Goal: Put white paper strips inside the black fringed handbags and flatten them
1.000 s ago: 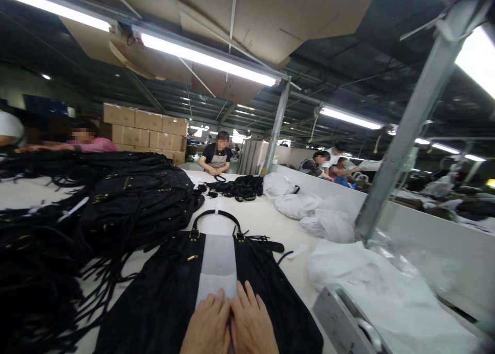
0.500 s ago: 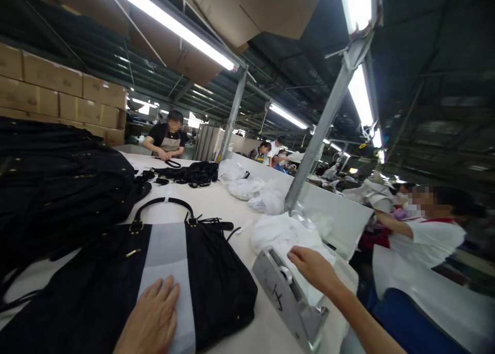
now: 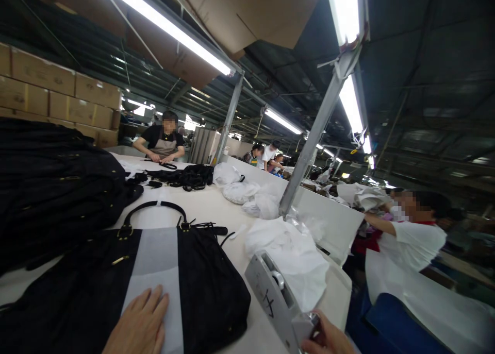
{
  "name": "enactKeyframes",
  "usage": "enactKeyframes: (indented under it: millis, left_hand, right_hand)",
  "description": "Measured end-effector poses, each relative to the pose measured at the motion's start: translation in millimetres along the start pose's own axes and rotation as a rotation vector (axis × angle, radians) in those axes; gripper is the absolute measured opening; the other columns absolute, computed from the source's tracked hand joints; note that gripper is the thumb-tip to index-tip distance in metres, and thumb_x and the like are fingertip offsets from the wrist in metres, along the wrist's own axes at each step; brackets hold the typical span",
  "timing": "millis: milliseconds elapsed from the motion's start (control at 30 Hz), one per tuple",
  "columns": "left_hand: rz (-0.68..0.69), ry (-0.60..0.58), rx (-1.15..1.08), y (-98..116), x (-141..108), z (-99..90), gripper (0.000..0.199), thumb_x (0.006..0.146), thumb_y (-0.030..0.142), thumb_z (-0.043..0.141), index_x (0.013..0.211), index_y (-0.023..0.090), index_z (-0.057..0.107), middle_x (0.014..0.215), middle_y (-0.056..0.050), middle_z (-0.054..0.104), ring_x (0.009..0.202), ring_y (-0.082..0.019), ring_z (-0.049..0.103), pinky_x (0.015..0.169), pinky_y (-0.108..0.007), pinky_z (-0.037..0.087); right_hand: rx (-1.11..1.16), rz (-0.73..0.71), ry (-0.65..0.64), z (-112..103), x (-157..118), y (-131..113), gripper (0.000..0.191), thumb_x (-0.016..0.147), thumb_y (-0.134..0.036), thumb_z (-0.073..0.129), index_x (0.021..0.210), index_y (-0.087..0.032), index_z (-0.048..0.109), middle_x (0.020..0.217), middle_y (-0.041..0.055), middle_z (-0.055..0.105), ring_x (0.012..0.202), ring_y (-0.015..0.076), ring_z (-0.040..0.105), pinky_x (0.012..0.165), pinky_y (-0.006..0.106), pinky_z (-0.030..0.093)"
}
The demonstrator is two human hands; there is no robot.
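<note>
At the frame's lower right, my right hand [image 3: 330, 339] is at the near end of a grey metal tape dispenser [image 3: 274, 300], fingers bent; I cannot tell whether they pinch any tape. My left hand [image 3: 137, 323], bottom left of centre, lies flat and grasps nothing, resting on the pale strip [image 3: 157, 251] down the black handbag [image 3: 211, 287], which lies lower left on the worktop [image 3: 216, 199]. I judge the step as fetching tape; next calls for a steady left palm and a clean tear. Beyond, black straps [image 3: 185, 177] lie heaped before an aproned co-worker [image 3: 163, 145].
</note>
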State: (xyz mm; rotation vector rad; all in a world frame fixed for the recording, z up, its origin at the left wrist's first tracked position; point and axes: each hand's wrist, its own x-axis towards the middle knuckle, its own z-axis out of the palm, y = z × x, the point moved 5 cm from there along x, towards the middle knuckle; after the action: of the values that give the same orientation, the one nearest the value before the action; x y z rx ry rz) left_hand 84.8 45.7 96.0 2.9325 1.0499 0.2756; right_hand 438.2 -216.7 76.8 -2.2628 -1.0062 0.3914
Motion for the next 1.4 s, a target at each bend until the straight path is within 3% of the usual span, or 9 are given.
enactKeyframes:
  millis: [100,200,300,467,733,867,1033,1200,1400]
  left_hand:
    - [0.006,0.008,0.008,-1,1,0.4,0.045,0.086,0.015,0.043,0.124,0.016,0.067,0.143,-0.014,0.051,0.132,-0.032,0.048,0.111,-0.049,0.038]
    - [0.062,-0.012,0.021,-1,2,4.7,0.046,0.087,0.013,0.040,0.124,0.015,0.067,0.145,-0.014,0.049,0.134,-0.033,0.045,0.112,-0.051,0.037]
    - [0.065,-0.024,0.022,-4,3,8.8,0.046,0.086,0.015,0.041,0.126,0.015,0.066,0.144,-0.015,0.050,0.133,-0.034,0.046,0.111,-0.052,0.038]
    - [0.066,0.080,-0.038,-7,0,13.1,0.046,0.087,0.016,0.041,0.126,0.015,0.065,0.143,-0.015,0.051,0.132,-0.034,0.047,0.111,-0.051,0.038]
    - [0.084,0.059,-0.025,-3,-2,11.1,0.046,0.087,0.012,0.040,0.124,0.014,0.066,0.143,-0.015,0.051,0.134,-0.033,0.045,0.113,-0.049,0.036]
    - [0.026,0.035,-0.005,-1,-2,0.5,0.045,0.088,0.014,0.041,0.125,0.014,0.066,0.145,-0.015,0.050,0.134,-0.032,0.045,0.113,-0.047,0.036]
    - [-0.011,0.017,-0.050,0,-3,-5.3,0.045,0.087,0.013,0.043,0.126,0.012,0.065,0.143,-0.016,0.051,0.133,-0.033,0.046,0.113,-0.049,0.036]
    - [0.043,-0.003,0.029,3,0,-3.8,0.046,0.090,0.011,0.039,0.130,0.011,0.061,0.143,-0.017,0.051,0.133,-0.032,0.046,0.114,-0.047,0.035]
    - [-0.001,-0.011,-0.042,1,-1,0.5,0.049,0.089,0.013,0.040,0.136,0.009,0.056,0.144,-0.019,0.049,0.133,-0.035,0.044,0.113,-0.050,0.033]
  right_hand:
    - [-0.004,-0.058,0.044,10,11,-26,0.026,0.066,-0.041,0.061,0.082,-0.023,0.051,0.069,0.0010,0.061,0.065,0.0211,0.060,0.063,0.032,0.049]
    - [0.017,-0.096,-0.029,6,27,-52,0.023,0.070,-0.038,0.058,0.084,-0.022,0.050,0.079,0.0019,0.064,0.068,0.0188,0.061,0.063,0.030,0.048]
    - [0.004,-0.104,-0.158,-14,46,-65,0.022,0.061,-0.025,0.061,0.082,-0.020,0.059,0.083,0.0024,0.067,0.075,0.0196,0.063,0.066,0.028,0.048]
    - [-0.061,-0.040,-0.068,-53,79,-79,0.024,0.071,-0.024,0.050,0.087,-0.017,0.066,0.089,0.0056,0.069,0.087,0.0206,0.061,0.079,0.031,0.045]
    - [-0.081,0.147,-0.248,-22,91,-105,0.047,0.098,-0.042,0.040,0.072,-0.013,0.066,0.067,0.0031,0.063,0.054,0.0097,0.048,0.053,0.023,0.036]
    - [-0.102,0.220,-0.322,-15,93,-109,0.037,0.096,-0.045,0.054,0.075,-0.014,0.060,0.062,-0.0050,0.056,0.044,0.0059,0.038,0.045,0.020,0.033]
    - [-0.085,0.190,-0.269,-34,83,-121,0.027,0.085,-0.026,0.064,0.062,-0.014,0.057,0.054,-0.0064,0.048,0.044,0.0053,0.031,0.042,0.020,0.020]
    - [-0.010,0.154,-0.150,-57,54,-107,0.017,0.070,-0.027,0.057,0.060,-0.016,0.064,0.056,-0.0012,0.055,0.049,0.0080,0.034,0.045,0.023,0.018]
    - [-0.034,0.206,-0.156,-27,22,-66,0.022,0.060,-0.038,0.056,0.048,-0.020,0.061,0.052,0.0030,0.056,0.047,0.0108,0.037,0.046,0.025,0.025]
